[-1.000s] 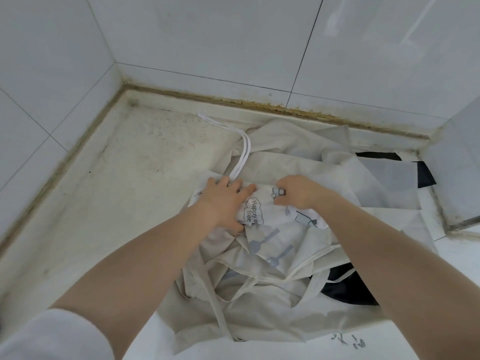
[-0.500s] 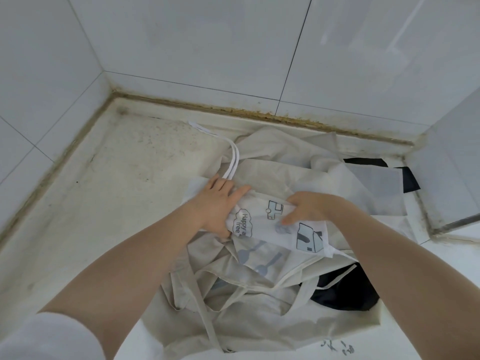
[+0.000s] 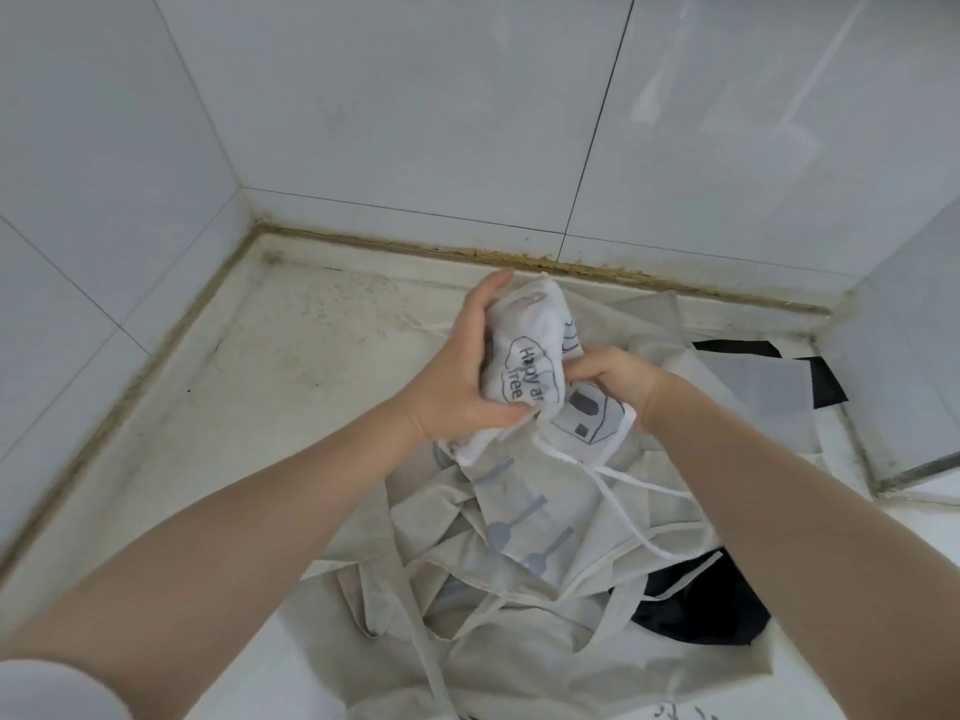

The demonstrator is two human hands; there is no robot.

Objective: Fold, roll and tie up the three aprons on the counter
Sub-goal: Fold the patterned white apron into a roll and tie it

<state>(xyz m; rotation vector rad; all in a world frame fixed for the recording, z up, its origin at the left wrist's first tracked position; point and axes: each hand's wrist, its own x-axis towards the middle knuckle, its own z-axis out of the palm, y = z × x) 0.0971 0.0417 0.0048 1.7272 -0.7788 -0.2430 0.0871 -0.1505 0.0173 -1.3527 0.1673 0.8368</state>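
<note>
A white printed apron [image 3: 535, 366], bunched into a rough roll with a "Happy" cloud print facing me, is lifted above the pile. My left hand [image 3: 462, 371] grips its left side, thumb and fingers curled round it. My right hand [image 3: 618, 381] pinches the right side of the bundle. White ties [image 3: 618, 491] dangle from it over the pile. Underneath lies a crumpled beige apron [image 3: 519, 589] with grey spoon prints. A black apron [image 3: 696, 605] shows beneath the beige cloth at the right.
The stained white counter [image 3: 270, 407] sits in a tiled corner, with walls at the left, back and right. More black cloth [image 3: 821, 376] shows at the back right. A metal strip [image 3: 924, 470] runs along the right edge.
Both hands have lifted the white printed apron off the pile and bunched it into a bundle. Its white ties, earlier stretched toward the back wall, now hang to the right.
</note>
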